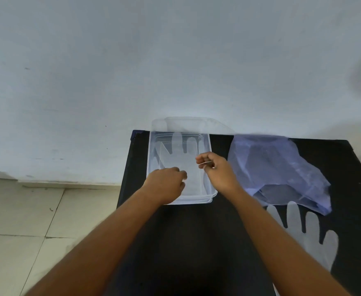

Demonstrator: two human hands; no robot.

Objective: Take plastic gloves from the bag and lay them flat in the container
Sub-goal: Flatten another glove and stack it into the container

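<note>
Pinching a clear glove [180,161] over the container [207,146], both hands' fingers [203,162] closed, bag [282,167] beside.

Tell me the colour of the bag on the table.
The bag is translucent pale purple-blue, seen in the head view.

No readable text, labels, brands or numbers on any surface in view.

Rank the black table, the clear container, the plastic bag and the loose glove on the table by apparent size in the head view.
1. Black table
2. Plastic bag and clear container: too close to rank
3. Loose glove, though nearer the camera, which flatters it
</note>
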